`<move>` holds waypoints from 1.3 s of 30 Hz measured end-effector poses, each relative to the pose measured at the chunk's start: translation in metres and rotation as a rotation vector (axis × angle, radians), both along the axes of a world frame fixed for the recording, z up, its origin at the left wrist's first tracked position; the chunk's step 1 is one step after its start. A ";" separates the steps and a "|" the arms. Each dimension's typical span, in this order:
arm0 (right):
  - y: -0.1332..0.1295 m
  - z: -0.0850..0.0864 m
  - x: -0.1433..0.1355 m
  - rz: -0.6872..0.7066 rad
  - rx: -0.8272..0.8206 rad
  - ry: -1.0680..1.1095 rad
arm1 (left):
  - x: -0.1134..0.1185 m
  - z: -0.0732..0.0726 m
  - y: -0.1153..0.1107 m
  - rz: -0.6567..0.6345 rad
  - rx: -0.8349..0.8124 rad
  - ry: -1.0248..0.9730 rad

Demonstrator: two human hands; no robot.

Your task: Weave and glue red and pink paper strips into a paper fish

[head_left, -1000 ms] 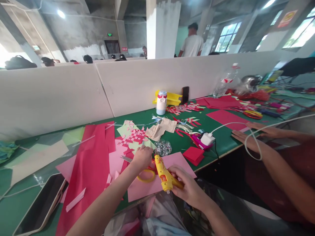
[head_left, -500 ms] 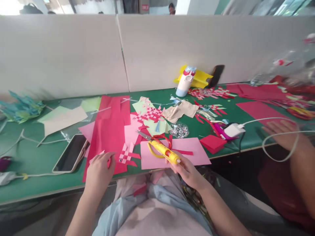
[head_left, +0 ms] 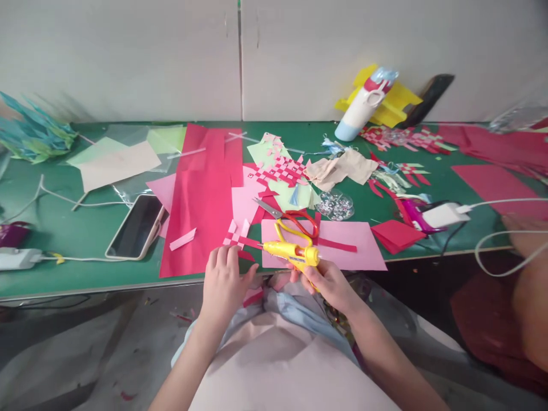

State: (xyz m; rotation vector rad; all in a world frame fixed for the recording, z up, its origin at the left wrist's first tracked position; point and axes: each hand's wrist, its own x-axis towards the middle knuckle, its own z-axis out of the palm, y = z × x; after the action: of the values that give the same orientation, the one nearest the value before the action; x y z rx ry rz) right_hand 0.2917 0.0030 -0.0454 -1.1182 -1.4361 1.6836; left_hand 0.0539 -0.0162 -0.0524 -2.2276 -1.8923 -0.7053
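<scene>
My right hand [head_left: 327,282] is wrapped round a yellow hot glue gun [head_left: 289,251], its nozzle pointing left. Just left of the nozzle tip lies a small woven paper fish [head_left: 236,236] in pink and red, partly hidden by my fingers. My left hand [head_left: 223,279] rests at the fish's near side, fingers stretched out and thumb apart. A folded pink paper strip [head_left: 182,240] lies on the red paper sheet [head_left: 192,200]. Behind the glue gun, scissors [head_left: 291,220] with red and yellow handles lie partly on a pink sheet [head_left: 368,245].
A phone [head_left: 133,228] lies at left near a white cable. Further back are a larger woven fish [head_left: 282,170], a bag of googly eyes [head_left: 336,204] and a tilted-looking bottle [head_left: 363,108]. At right stand a white plug [head_left: 445,216] and another person's hand [head_left: 528,234].
My left hand has moved right, from the folded strip to the woven fish, leaving the strip uncovered. The glue gun has swung round, its nozzle now towards the fish. The view has tilted down.
</scene>
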 end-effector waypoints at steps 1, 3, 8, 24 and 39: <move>0.000 0.000 0.000 -0.003 -0.003 -0.010 | 0.003 -0.001 0.002 0.007 -0.010 0.013; 0.001 0.000 0.001 -0.011 -0.005 -0.023 | 0.006 -0.002 0.004 0.034 -0.035 0.027; 0.003 -0.004 0.003 -0.022 -0.005 -0.027 | 0.010 -0.002 0.005 0.094 -0.073 0.028; -0.001 -0.001 0.001 0.036 -0.080 -0.007 | 0.003 0.011 0.007 0.108 -0.110 -0.024; -0.006 0.004 -0.023 0.120 -0.032 -0.258 | -0.015 0.004 0.012 0.039 -0.054 -0.085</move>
State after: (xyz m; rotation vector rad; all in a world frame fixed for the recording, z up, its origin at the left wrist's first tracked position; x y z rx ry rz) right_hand 0.2688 -0.0031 -0.0412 -1.3296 -1.6694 1.6970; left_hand 0.0386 -0.0046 -0.0489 -2.2197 -2.0110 -0.7636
